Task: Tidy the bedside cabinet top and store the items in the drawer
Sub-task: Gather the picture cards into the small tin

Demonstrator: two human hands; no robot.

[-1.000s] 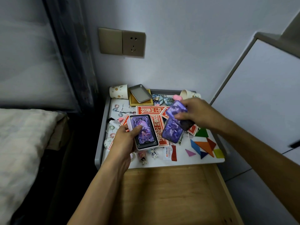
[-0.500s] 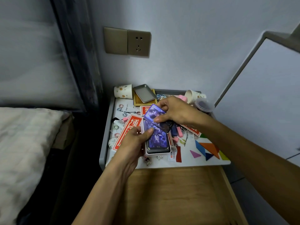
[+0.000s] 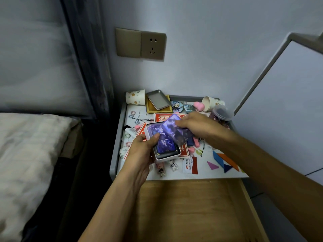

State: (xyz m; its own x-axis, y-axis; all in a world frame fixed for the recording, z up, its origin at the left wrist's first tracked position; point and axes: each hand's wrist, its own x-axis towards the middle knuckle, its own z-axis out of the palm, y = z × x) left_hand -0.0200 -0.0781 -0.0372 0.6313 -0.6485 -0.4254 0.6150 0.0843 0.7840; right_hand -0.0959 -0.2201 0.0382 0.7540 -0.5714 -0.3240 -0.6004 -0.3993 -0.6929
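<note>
The white bedside cabinet top (image 3: 202, 173) is fenced by a raised grey rim (image 3: 116, 145) along its left, back and right edges. Only the front edge is free, and below it the pale wooden drawer (image 3: 188, 206) stands pulled out wide. A bed (image 3: 26, 145) crowds the left side.

A spotted paper cup (image 3: 135, 97) sits in the back left corner. A tipped paper cup (image 3: 211, 103) and a clear plastic jar (image 3: 221, 114) fill the back right corner, and coloured flat puzzle pieces (image 3: 225, 161) lie near the front right corner.

The left hand (image 3: 141, 151) reaches in over the front edge and grips a small white box (image 3: 167, 157) by its left side above the middle, thumb pressed on the purple card inside. The right hand (image 3: 195, 124) comes across from the right with its fingers curled round a tilted stack of purple cards (image 3: 176, 131), which is held over the box's far right corner. I cannot tell whether the stack touches the box.
</note>
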